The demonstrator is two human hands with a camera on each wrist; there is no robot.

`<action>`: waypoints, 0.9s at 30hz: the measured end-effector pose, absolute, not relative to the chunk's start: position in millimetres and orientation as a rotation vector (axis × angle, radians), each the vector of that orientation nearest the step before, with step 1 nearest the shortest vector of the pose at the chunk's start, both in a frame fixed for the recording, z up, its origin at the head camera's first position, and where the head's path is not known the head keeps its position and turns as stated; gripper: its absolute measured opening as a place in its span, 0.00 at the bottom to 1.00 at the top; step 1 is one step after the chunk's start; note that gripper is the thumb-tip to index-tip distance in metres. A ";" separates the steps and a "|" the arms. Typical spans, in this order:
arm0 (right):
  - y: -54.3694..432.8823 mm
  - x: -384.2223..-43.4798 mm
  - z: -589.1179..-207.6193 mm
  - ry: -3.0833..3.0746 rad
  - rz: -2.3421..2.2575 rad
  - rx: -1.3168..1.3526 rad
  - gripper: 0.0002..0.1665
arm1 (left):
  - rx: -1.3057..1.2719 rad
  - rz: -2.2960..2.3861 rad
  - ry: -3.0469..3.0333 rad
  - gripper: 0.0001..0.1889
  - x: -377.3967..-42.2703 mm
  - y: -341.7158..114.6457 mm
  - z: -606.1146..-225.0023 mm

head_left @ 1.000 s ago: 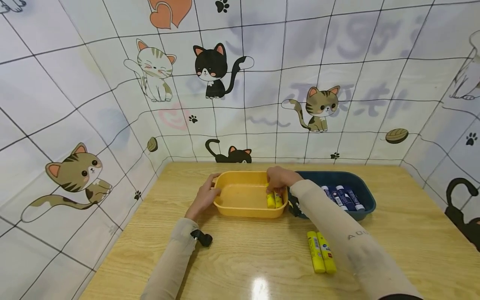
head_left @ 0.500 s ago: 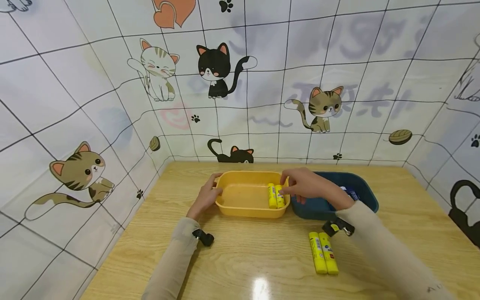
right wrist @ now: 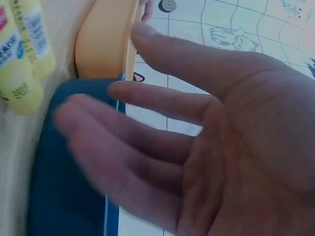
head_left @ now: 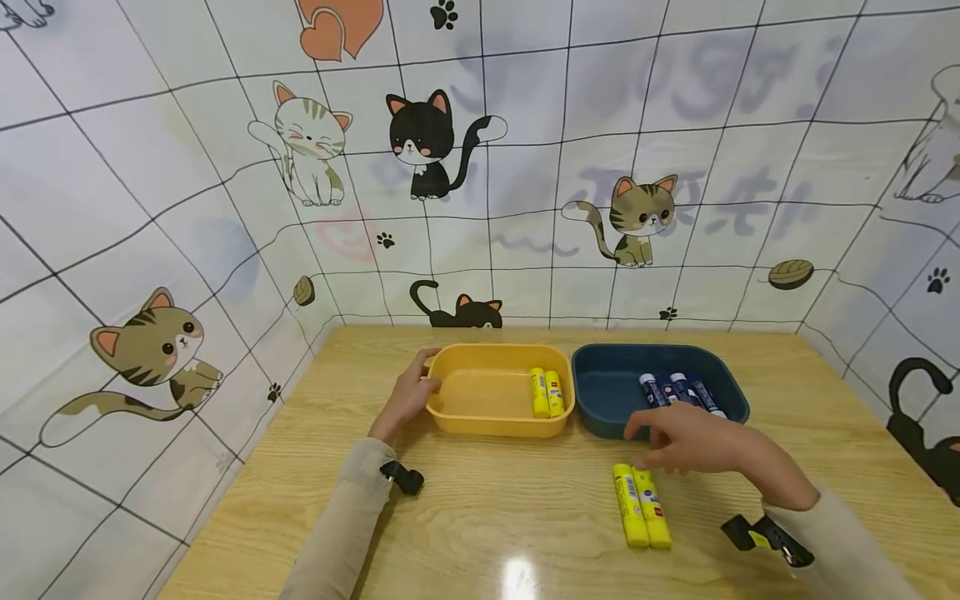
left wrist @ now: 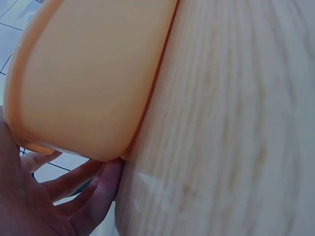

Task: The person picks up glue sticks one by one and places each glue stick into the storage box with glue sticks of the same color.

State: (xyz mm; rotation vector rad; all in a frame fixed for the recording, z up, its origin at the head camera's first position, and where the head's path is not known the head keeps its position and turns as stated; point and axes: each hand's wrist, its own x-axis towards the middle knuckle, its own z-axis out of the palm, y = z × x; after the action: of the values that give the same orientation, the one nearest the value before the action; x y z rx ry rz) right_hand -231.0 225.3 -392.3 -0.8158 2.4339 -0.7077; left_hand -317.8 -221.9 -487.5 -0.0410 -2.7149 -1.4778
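My left hand (head_left: 405, 400) grips the left end of a yellow plastic bin (head_left: 480, 425), thumb over the rim and fingers outside it. Two yellow glue sticks (head_left: 540, 393) lie side by side in the bin's right end. Over the front edge of a dark blue bin (head_left: 609, 382) hovers my right hand (head_left: 697, 437), its fingers relaxed and holding nothing. Just below its fingertips, two more yellow glue sticks (head_left: 632, 508) lie together on the table. In the right wrist view the palm (right wrist: 256, 132) shows bare, with those yellow glue sticks (right wrist: 19, 64) beyond the fingers.
Several dark blue glue sticks (head_left: 678, 390) lie in the right part of the blue bin, partly hidden by my right hand. Both bins stand side by side near the back of the wooden table (head_left: 465, 517). A cat-patterned sheet (head_left: 525, 192) hangs behind.
My right hand has left the yellow glue sticks in the yellow bin and moved right and toward me, above the pair on the table. My left hand keeps its hold on the bin.
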 end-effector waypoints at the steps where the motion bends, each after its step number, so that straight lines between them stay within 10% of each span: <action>1: 226.6 -228.9 -393.9 2.417 -0.708 -0.771 0.26 | -0.037 -1.478 -2.715 0.36 -317.2 -221.9 -487.4; 10: 232.0 -225.8 -413.0 2.312 -0.732 -0.583 0.38 | -0.059 -1.489 -2.715 0.35 -315.7 -221.9 -486.8; 27: 233.3 -231.3 -430.9 2.302 -0.748 -0.687 0.30 | -0.043 -1.493 -2.713 0.35 -314.8 -220.9 -486.9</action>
State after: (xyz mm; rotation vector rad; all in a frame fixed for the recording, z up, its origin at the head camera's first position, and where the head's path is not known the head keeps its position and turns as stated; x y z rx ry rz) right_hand -231.3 233.3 -430.9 -0.6866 2.3019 -0.7482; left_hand -314.8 -220.9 -486.9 -0.0425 -2.7130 -1.4925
